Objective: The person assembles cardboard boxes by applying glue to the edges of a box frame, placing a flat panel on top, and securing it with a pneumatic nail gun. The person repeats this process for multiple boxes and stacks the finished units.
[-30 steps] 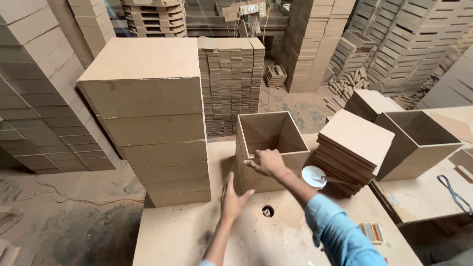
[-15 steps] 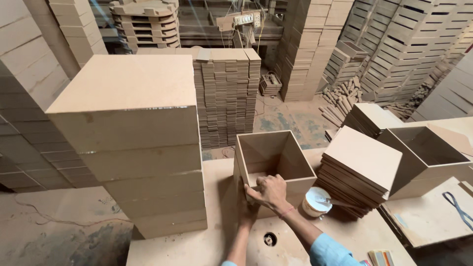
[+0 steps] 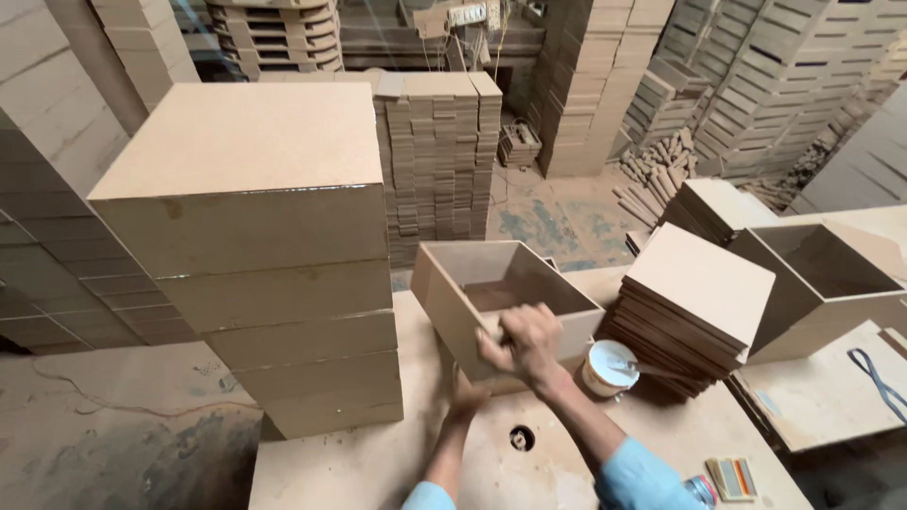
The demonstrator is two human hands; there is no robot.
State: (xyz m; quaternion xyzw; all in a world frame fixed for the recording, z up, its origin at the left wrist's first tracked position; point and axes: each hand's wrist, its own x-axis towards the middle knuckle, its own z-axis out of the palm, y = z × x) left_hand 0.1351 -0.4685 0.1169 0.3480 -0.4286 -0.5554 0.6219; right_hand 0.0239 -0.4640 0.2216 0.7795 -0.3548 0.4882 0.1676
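The open fibreboard box (image 3: 501, 297) sits tilted at the middle of the tabletop (image 3: 378, 463), one corner raised, between the tall stack of closed boxes (image 3: 255, 255) on the person's left and the pile of square boards (image 3: 694, 302) on the right. The right hand (image 3: 524, 345) grips its near wall from above, fingers (image 3: 501, 354) curled over the top edge and closed on the board. The left hand (image 3: 465, 395) is beneath the box's near lower edge; its fingers are largely hidden, so how far they are open cannot be told.

The box looks rigid and fairly light for its size, with thin flat walls and a smooth, dusty face that could slip under a loose grip. Its joints are probably the weak point, so a hold on the rim near a corner, with support under the base, seems the safest.

Its inside appears empty. A second open box (image 3: 822, 283) farther right also shows nothing inside. A small white tub (image 3: 609, 368) just beside the board pile holds a pale paste, with a stick resting in it.
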